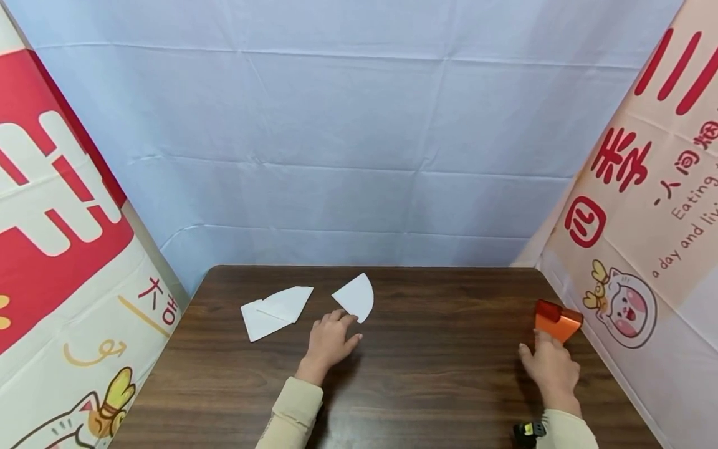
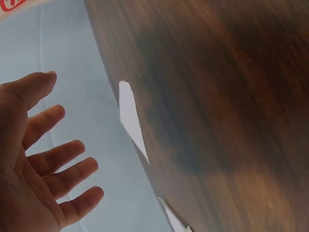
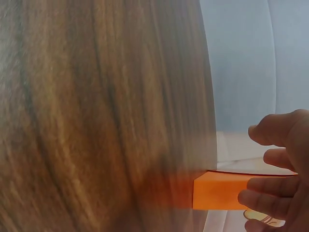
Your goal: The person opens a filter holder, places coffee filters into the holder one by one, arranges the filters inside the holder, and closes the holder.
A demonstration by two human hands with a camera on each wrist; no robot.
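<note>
My left hand point(image 1: 331, 340) hovers by a white fan-shaped piece of paper point(image 1: 357, 297), its fingers loosely spread and gripping nothing. In the left wrist view the same paper point(image 2: 129, 116) lies on the table apart from the fingers point(image 2: 67, 179). On the right, my right hand point(image 1: 552, 369) reaches over the near side of an orange box-like object point(image 1: 561, 322) with a darker red-orange end. The right wrist view has the relaxed fingers in front of the orange object point(image 3: 217, 192); whether they touch it I cannot tell.
Left of the fan-shaped piece, more folded or overlapping white paper point(image 1: 275, 313) lies on the dark wooden table point(image 1: 437, 380). A pale blue cloth point(image 1: 348, 137) hangs behind the table, and printed cloths flank both sides. A black and yellow device point(image 1: 529, 431) sits at the right cuff.
</note>
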